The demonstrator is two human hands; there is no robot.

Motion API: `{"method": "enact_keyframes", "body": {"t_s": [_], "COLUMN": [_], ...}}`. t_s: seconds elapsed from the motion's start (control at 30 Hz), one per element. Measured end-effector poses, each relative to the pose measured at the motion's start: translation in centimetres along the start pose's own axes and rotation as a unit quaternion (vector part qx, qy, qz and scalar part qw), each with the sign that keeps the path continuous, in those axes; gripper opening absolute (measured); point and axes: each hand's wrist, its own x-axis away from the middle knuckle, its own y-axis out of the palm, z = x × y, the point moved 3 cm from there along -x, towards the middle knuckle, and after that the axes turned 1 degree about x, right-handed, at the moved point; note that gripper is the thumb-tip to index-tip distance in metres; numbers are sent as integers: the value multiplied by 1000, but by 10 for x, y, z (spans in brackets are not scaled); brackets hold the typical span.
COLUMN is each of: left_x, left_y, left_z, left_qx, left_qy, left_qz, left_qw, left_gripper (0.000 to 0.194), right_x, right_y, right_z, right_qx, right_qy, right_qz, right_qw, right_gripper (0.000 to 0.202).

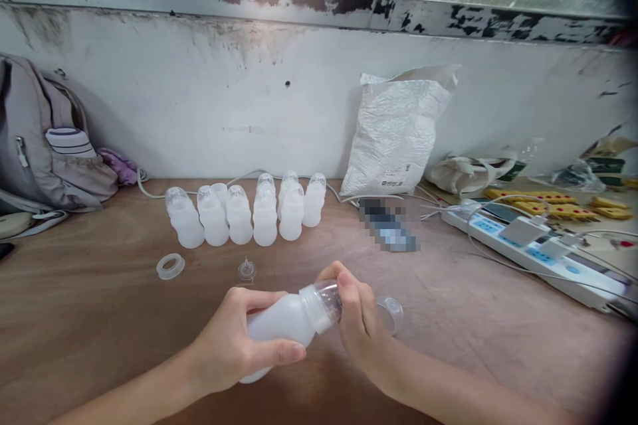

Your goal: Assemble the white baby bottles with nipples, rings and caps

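Note:
My left hand (236,339) is wrapped round the body of a milky white baby bottle (282,324), which lies tilted with its top to the right. The fingers of my right hand (363,319) close over the clear cap (326,300) at that end, hiding its tip. Just behind my right wrist, a second clear cap (392,314) rests on the wooden table (100,305). Beyond my hands lie a clear nipple (246,270) and, farther left, a translucent screw ring (170,266).
Several capped white bottles (240,216) stand grouped near the wall. A silver padded mailer (393,133) leans there, with a blurred phone-like object (391,226) before it. A power strip (538,252) with cables runs along the right. A backpack (44,133) sits at left.

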Motion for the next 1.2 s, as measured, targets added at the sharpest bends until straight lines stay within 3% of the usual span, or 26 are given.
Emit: {"method": "enact_keyframes", "body": {"t_s": [0.17, 0.3, 0.37, 0.43, 0.5, 0.53, 0.63, 0.73, 0.83, 0.9, 1.03, 1.2], "left_x": [4, 3, 4, 9, 19, 25, 46, 61, 67, 67, 67, 68], "left_y": [1, -5, -13, -26, -46, -57, -89, -110, -112, -109, -105, -116], "left_z": [9, 0, -7, -13, -16, -18, -28, -43, -56, -60, -60, -63], "left_qx": [-78, -112, -143, -198, -262, -291, -386, -461, -520, -545, -549, -550], "left_qy": [48, 96, 121, 164, 229, 263, 308, 330, 378, 391, 384, 352], "left_qz": [10, 34, 57, 105, 176, 212, 290, 307, 273, 248, 241, 278], "left_qw": [996, 988, 981, 961, 921, 895, 820, 765, 716, 699, 702, 704], "left_gripper": [21, 23, 35, 61, 84, 82, 41, 19, 15, 15, 15, 14], "right_x": [1, -7, -13, -22, -35, -44, -76, -119, -168, -198, -236, -244], "right_y": [-1, -4, -6, -11, -19, -24, -40, -42, -23, -3, 42, 74], "right_z": [0, -22, -37, -52, -69, -78, -110, -138, -150, -146, -118, -87], "right_qx": [-24, 20, 52, 79, 105, 119, 165, 240, 332, 400, 502, 518], "right_qy": [-17, -61, -80, -95, -120, -141, -211, -258, -256, -207, -75, -18], "right_qz": [12, -73, -125, -141, -107, -73, 62, 172, 187, 158, 4, -95], "right_qw": [999, 995, 988, 982, 981, 980, 961, 920, 889, 879, 862, 850], "right_gripper": [44, 35, 27, 22, 19, 19, 22, 24, 29, 32, 34, 27]}}
